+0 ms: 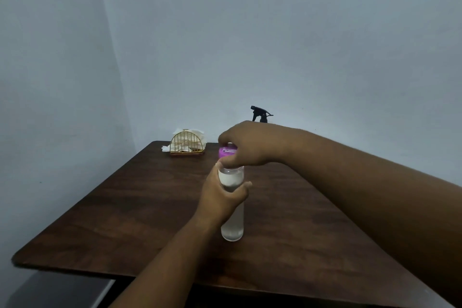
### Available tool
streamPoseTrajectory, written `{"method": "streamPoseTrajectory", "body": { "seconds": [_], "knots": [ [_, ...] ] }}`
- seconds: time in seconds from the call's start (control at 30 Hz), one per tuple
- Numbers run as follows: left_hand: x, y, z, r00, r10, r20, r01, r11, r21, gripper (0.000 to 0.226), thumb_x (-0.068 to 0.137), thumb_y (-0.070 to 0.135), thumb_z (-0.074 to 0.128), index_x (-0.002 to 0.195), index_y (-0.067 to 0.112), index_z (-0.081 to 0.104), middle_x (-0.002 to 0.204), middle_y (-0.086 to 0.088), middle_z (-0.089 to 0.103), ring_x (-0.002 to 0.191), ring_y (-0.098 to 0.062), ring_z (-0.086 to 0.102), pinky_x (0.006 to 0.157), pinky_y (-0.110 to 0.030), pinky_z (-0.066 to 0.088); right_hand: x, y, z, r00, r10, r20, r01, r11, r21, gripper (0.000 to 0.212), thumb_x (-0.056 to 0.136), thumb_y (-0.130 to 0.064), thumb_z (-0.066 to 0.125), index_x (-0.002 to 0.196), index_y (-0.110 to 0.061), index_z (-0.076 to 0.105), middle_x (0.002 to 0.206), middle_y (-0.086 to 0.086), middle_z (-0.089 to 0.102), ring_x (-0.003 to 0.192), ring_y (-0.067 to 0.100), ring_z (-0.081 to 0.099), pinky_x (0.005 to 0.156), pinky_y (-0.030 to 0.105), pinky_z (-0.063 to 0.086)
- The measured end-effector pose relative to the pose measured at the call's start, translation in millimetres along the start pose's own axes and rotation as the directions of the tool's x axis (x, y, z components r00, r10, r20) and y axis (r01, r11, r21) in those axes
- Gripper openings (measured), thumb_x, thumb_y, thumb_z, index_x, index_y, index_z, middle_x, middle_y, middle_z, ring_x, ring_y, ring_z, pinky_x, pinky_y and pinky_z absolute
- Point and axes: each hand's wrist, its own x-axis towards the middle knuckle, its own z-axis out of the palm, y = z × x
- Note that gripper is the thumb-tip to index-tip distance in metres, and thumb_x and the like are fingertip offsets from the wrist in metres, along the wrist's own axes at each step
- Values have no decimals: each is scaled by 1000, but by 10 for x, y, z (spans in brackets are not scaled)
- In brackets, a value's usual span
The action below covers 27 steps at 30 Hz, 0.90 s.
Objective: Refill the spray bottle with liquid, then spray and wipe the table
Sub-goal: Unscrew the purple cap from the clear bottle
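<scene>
Table (125, 220), bottle (232, 227), napkin holder (186, 144)

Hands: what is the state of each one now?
Left hand: grips the clear bottle.
Right hand: grips the pink cap.

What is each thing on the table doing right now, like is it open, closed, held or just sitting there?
Clear bottle: upright on the table, pink cap on, some clear liquid inside.
Left hand: grips the clear bottle's upper part.
Right hand: holds the pink cap.
Spray bottle: upright behind the right hand, black trigger head on, untouched.
Tissue holder: stands at the far edge, holding tissues.
</scene>
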Motion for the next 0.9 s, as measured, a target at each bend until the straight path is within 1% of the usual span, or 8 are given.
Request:
{"method": "streamPoseTrajectory", "body": {
  "seconds": [0.13,0.2,0.27,0.37,0.53,0.63,0.73,0.9],
  "knots": [
    [29,-44,-180,999,-14,-41,14,1000,14,41,75,19,85,109,24,64,95,5,74,86,-5,70,69,-20,55,119,-194,28,994,-105,4,104,989,102,23,85,-33,66,107,-26,65,98,-7,55,92,19,57,79,37,53],
    [51,-77,-276,999,-28,-40,29,999,29,43,70,32,83,107,15,67,93,0,76,86,-9,73,69,-29,56,212,-293,108,987,-148,-56,150,988,33,16,88,-40,65,97,-27,64,101,-7,57,92,19,58,82,39,51],
    [54,-83,-381,997,-27,-68,30,999,36,42,69,32,82,104,16,66,91,1,75,85,-6,72,71,-25,54,345,-341,209,972,-183,-150,185,983,-5,13,92,-41,61,93,-29,61,103,-10,56,95,20,56,84,39,49],
    [60,-81,-558,995,-3,-103,10,998,63,39,71,24,82,104,24,63,92,6,73,84,-3,69,71,-16,52,486,-357,261,939,-191,-286,248,952,179,19,93,-34,61,112,-32,62,117,-7,59,107,20,57,94,39,48],
    [130,-176,-858,989,-43,-141,59,992,113,39,76,20,86,104,30,62,97,7,71,86,-3,67,71,-17,52,585,-225,342,890,140,-434,172,777,605,44,84,-19,72,125,-26,58,119,4,57,100,14,56,78,20,43],
    [218,-267,-995,981,-56,-188,83,987,136,36,76,20,87,102,28,63,95,6,70,83,-5,67,71,-22,52,664,-30,739,899,324,-297,-24,711,703,48,82,-16,76,126,-22,57,116,5,61,97,16,60,69,18,44],
    [335,-341,-1057,969,-83,-234,120,981,150,41,77,23,86,110,23,62,98,7,69,88,-7,66,72,-26,53,670,144,1279,911,402,-91,-228,676,701,57,80,-15,82,130,-21,55,125,2,60,105,15,59,63,12,41],
    [661,-530,-1060,950,-86,-300,145,973,178,51,74,31,87,117,21,61,103,6,70,93,-10,68,77,-30,55,717,239,1939,896,443,44,-375,699,609,51,78,-28,85,122,-26,60,124,-3,62,110,14,58,91,30,52]
  ]
}}
